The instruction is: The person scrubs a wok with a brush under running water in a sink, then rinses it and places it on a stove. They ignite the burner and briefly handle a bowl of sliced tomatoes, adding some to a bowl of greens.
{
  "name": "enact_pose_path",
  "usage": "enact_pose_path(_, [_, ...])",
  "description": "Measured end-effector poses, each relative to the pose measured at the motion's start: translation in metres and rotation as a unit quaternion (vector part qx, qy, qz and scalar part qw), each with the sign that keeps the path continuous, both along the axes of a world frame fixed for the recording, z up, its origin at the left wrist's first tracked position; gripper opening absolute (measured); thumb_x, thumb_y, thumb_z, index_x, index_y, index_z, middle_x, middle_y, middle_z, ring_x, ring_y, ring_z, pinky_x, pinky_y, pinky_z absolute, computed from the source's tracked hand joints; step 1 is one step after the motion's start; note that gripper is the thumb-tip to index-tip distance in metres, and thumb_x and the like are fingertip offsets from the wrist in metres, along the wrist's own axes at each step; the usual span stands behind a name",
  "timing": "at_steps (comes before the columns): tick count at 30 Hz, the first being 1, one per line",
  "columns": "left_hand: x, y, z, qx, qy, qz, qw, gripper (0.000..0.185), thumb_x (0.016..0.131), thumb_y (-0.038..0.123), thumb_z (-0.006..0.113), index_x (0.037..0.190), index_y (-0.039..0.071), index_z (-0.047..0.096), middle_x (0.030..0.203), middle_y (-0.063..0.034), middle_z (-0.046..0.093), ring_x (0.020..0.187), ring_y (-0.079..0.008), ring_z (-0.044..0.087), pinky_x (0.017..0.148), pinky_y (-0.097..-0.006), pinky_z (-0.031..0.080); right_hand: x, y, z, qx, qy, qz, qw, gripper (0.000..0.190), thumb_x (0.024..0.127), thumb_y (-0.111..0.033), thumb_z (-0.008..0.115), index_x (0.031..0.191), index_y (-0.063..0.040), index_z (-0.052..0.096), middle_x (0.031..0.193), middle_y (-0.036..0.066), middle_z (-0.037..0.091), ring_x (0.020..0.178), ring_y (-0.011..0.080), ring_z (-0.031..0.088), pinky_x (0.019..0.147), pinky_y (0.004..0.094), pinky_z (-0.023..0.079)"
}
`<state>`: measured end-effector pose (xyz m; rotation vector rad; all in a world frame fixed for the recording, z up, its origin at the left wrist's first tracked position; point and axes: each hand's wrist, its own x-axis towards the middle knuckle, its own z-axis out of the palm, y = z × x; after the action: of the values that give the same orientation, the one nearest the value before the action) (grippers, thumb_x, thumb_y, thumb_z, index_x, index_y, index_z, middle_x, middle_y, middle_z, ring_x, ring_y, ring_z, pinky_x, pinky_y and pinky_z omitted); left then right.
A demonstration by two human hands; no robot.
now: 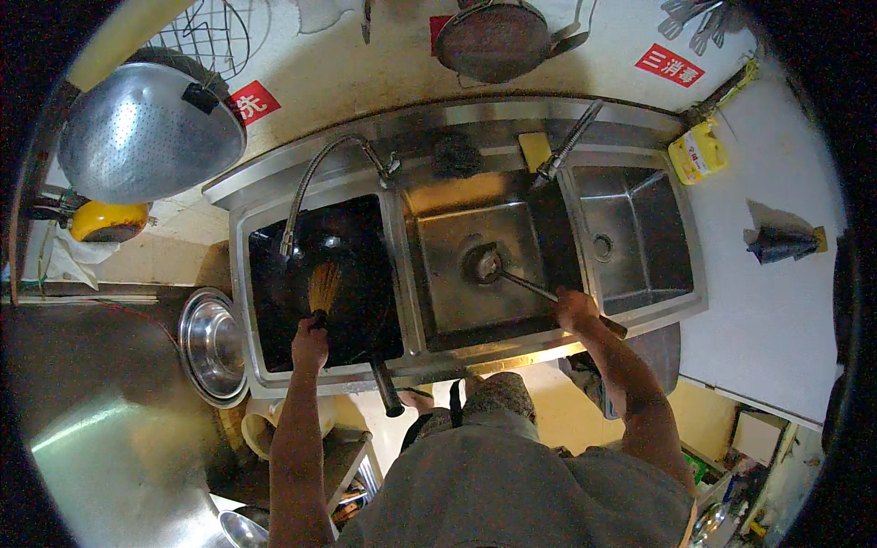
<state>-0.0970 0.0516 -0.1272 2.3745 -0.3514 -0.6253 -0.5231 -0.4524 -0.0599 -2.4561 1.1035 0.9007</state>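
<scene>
My left hand (310, 346) grips the dark handle of a bamboo wok brush (325, 286). The bristles point away from me over a black wok (360, 274) lying in the left basin. The wok's handle (388, 392) sticks out over the front rim. In my right hand (577, 312) is a long-handled metal ladle (524, 281), gripped partway along its handle. Its bowl (488, 266) is over the drain area of the middle basin (452, 308); I cannot tell whether it touches the bottom. A flexible metal faucet (301, 178) arches over the wok.
A second faucet (570, 140) leans over the divider near the right basin (644, 233). A dark scrubber (458, 156) and yellow sponge (533, 151) sit on the back ledge. Stacked metal bowls (211, 346) stand left; a large perforated colander (151, 137) hangs upper left. A yellow jug (697, 154) stands right.
</scene>
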Motion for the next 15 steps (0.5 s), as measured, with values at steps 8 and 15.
enact_pose_path(8, [0.015,0.009,-0.005,0.106,-0.226,-0.211,0.945,0.029,0.095,0.023,0.058,0.121,0.009,0.059,0.103,-0.0158,0.068,0.094,-0.039,0.068,0.082,-0.0478,0.055,-0.009,-0.001,-0.053,-0.068,0.076,-0.009,0.995,0.04,0.088,-0.033,0.068,0.121,-0.01,0.065,0.116,0.014,0.068,0.111,0.0324,0.065,0.089,0.0435,0.054])
enact_pose_path(15, [0.019,0.016,0.059,0.109,-0.093,-0.182,0.973,0.03,0.093,0.024,0.06,0.119,0.01,0.059,0.1,-0.0182,0.071,0.094,-0.0391,0.068,0.083,-0.0476,0.054,0.019,0.055,-0.045,-0.143,-0.155,0.052,0.976,0.061,0.082,-0.04,0.073,0.13,-0.006,0.057,0.125,0.023,0.059,0.121,0.039,0.053,0.1,0.0515,0.044])
